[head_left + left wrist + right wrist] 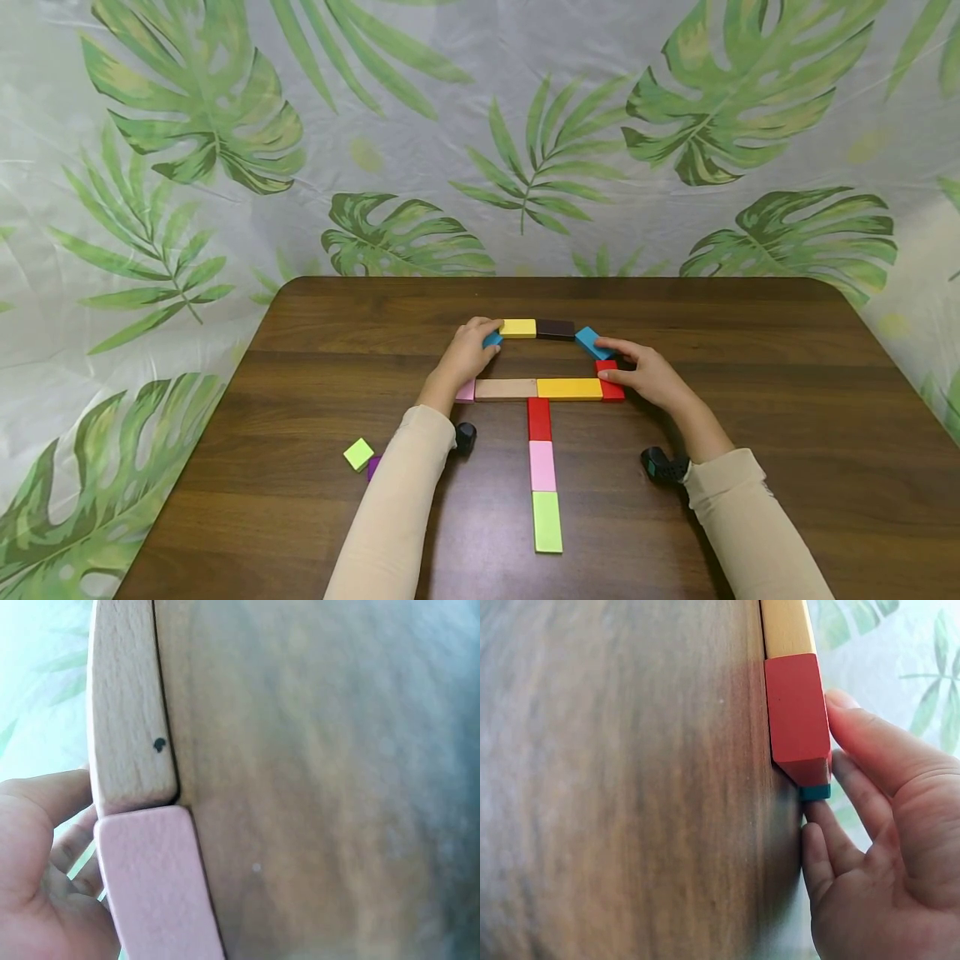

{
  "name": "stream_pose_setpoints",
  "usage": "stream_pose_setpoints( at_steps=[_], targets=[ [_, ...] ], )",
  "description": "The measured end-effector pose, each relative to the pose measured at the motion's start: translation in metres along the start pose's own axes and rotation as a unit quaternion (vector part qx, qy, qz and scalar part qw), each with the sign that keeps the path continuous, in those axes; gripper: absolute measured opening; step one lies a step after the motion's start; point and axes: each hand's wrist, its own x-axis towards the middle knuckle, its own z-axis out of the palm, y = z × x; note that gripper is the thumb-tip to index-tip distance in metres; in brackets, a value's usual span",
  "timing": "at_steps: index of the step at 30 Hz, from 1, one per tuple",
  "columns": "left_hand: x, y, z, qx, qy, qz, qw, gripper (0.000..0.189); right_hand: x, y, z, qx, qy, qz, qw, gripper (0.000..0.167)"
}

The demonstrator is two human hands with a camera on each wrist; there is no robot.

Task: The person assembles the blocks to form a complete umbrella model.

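My left hand (467, 350) pinches a blue block (492, 340), mostly hidden by the fingers, at the left end of the arched top row. Beside it in that row lie a yellow block (518, 328) and a dark brown block (556, 330). At the right, the extended index finger of my right hand (643, 372) touches a tilted blue block (593, 342); its thumb rests by a red block (610, 381). Below runs a straight row of a pink block (161, 877), a plain wooden block (506, 389) and an orange-yellow block (569, 389).
A column of a red block (539, 418), a pink block (542, 466) and a lime green block (547, 522) extends toward me on the brown table (750, 350). Left of my left sleeve lie a lime green block (358, 454) and a partly hidden purple block (373, 467). A leaf-patterned cloth (525, 167) hangs behind.
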Motion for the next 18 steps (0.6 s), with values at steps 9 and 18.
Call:
stream_pose_setpoints(
  at_steps=[9, 18],
  targets=[
    [0.0001, 0.0018, -0.0011, -0.004, -0.002, -0.015, 0.9999, 0.047, 0.0031, 0.0039, 0.0005, -0.010, -0.002, -0.005, 0.9999, 0.054],
    [-0.0039, 0.0001, -0.0064, -0.034, 0.020, -0.017, 0.9991, 0.046, 0.0008, 0.0022, 0.0005, -0.004, 0.004, -0.008, 1.0000, 0.055]
  ],
)
